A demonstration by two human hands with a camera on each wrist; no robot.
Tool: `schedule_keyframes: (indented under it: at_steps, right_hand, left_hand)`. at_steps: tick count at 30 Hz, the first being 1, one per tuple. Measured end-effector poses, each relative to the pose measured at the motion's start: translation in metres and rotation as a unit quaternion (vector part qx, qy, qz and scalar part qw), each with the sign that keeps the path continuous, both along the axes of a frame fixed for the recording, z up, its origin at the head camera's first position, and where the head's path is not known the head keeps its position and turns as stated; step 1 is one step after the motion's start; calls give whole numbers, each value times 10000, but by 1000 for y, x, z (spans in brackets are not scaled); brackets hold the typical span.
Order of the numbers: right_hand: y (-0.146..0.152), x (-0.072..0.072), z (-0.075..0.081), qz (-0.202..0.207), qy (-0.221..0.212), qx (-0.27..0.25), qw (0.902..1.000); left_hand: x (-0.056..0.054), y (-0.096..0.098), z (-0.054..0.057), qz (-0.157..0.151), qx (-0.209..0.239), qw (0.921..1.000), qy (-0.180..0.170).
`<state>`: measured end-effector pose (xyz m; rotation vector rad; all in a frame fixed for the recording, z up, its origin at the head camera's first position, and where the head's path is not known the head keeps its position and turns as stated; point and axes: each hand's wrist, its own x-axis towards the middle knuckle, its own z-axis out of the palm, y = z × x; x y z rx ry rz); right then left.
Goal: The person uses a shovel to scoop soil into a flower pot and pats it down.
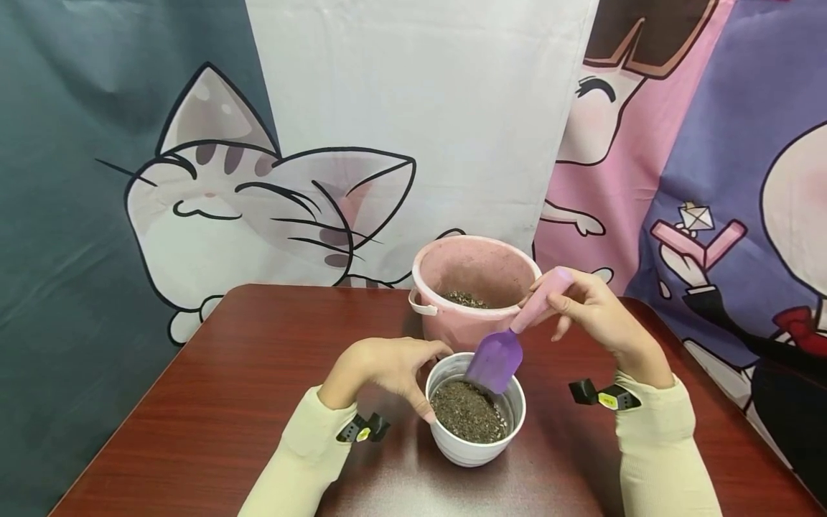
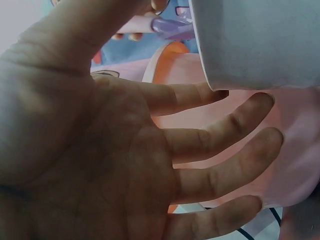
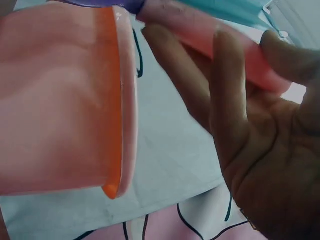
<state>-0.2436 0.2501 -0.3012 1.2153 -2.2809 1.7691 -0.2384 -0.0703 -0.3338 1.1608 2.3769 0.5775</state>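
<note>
My right hand (image 1: 601, 316) grips the pink handle of a small trowel (image 1: 497, 359), its purple blade tilted down over the mouth of a white flowerpot (image 1: 472, 452). Dark soil (image 1: 468, 413) lies inside the pot. At the pot's left side, my left hand (image 1: 394, 362) holds it with the thumb near the front rim and the forefinger behind. The other left fingers (image 2: 225, 167) are spread apart beneath the forefinger in the left wrist view. In the right wrist view, fingers and thumb hold the handle (image 3: 200, 35), beside the pink bucket (image 3: 60, 110).
The pink bucket, with a white side grip (image 1: 423, 309) and some soil (image 1: 465, 299) inside, stands just behind the pot. Both are on a reddish-brown table (image 1: 258, 402). A cartoon-printed cloth (image 1: 413, 86) hangs behind the table's far edge.
</note>
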Motion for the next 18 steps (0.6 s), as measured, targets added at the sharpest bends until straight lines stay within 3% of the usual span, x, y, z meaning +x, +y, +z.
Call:
schedule_keyframes:
  at_steps: [6, 11, 15, 18]
  right_hand:
    - [2, 3, 0, 350, 372, 115, 9986]
    - [4, 0, 0, 725, 385, -226, 9964]
    - [4, -4, -4, 936, -258, -1164, 9885]
    - [3, -5, -7, 876, -965, -2092, 9691]
  left_hand:
    - [0, 0, 0, 7, 37, 10000, -90]
    - [0, -2, 1, 32, -1, 10000, 21]
    - [-1, -11, 3, 177, 118, 9997, 75]
    - [-2, -21, 8, 363, 446, 9982, 167]
